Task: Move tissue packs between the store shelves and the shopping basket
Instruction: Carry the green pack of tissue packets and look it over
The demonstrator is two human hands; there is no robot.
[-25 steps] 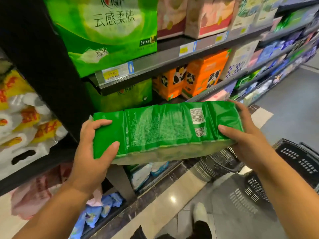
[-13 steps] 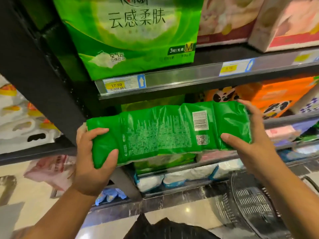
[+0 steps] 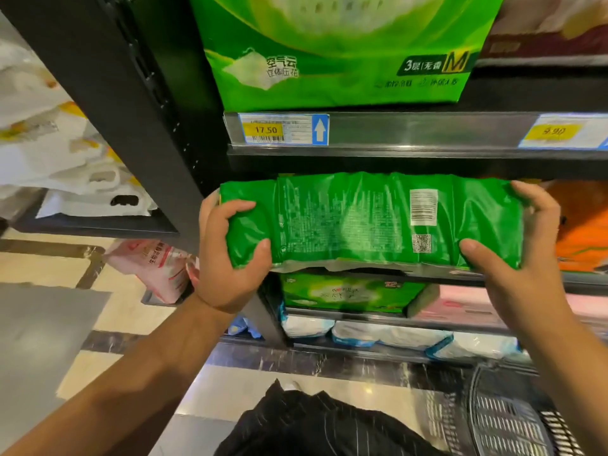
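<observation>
A long green tissue pack [image 3: 362,222] lies flat between both hands, its barcode side facing me, at the mouth of the second shelf [image 3: 411,153]. My left hand [image 3: 227,258] grips its left end and my right hand [image 3: 513,258] grips its right end. The pack's top edge sits just under the shelf's front rail. The black shopping basket [image 3: 506,419] stands on the floor at the lower right, only partly in view.
A large green tissue bag [image 3: 335,51] stands on the shelf above, over a 17.50 price tag [image 3: 283,129]. An orange pack [image 3: 582,225] sits right of my right hand. More green, pink and white packs fill lower shelves. A black upright post [image 3: 131,103] stands at left.
Both hands have carried the green pack up and forward, from beside the basket to the mouth of the second shelf. The view has turned toward the shelf.
</observation>
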